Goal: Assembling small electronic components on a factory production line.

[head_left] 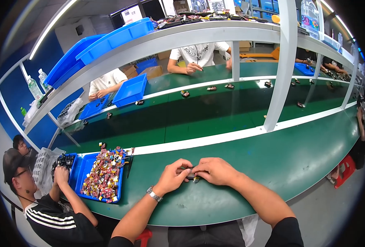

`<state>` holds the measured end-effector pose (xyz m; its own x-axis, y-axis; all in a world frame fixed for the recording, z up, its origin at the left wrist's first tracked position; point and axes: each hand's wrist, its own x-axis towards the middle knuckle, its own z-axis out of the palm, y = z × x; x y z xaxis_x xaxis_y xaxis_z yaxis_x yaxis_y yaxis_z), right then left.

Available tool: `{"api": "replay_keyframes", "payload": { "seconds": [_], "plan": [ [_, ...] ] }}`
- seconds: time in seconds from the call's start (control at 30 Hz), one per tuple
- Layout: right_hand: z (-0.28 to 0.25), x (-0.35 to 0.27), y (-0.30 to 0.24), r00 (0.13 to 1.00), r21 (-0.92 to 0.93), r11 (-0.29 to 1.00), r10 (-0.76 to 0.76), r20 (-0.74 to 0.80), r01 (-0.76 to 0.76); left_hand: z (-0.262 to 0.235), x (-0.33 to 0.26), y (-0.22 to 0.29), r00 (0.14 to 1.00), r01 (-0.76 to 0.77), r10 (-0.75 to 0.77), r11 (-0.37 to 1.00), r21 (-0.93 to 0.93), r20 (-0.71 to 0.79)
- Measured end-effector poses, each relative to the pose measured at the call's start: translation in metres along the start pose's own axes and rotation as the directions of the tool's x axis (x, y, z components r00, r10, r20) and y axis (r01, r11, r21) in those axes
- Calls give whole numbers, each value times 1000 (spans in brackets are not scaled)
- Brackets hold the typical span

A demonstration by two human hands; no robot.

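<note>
Green bench [248,173] — left hand [172,177] and right hand [215,171] both pinching small dark part [192,177]; looks light, rigid, delicate — grip by edges.

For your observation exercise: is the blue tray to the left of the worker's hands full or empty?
Full. The blue tray is heaped with small red and yellow parts, which hide its floor and rise above its rim.
</note>
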<state>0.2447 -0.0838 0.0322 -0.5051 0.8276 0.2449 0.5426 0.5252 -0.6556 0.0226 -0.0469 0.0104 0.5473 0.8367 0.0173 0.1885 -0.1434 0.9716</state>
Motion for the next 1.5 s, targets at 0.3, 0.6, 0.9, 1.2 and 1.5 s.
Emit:
{"api": "replay_keyframes", "payload": {
  "seconds": [0.3,0.6,0.9,1.2,1.5],
  "plan": [
    [12,3,3,989,-64,996,-69,-133,61,-18,-2,-20,1000,7,-1,957,-291,21],
    [13,4,1,980,-142,989,-71,-184,45,-15,-3,-15,995,11,17,962,-273,99],
    [17,6,7,959,-274,946,-226,-173,173,-15,0,-29,990,46,0,945,-323,140],
    [16,7,4,945,-254,946,-255,-202,201,-15,0,-20,991,83,-43,943,-322,130],
    [19,7,4,955,-221,960,-218,-202,173,-15,-3,-21,989,75,-33,950,-302,142]
  ]
}}
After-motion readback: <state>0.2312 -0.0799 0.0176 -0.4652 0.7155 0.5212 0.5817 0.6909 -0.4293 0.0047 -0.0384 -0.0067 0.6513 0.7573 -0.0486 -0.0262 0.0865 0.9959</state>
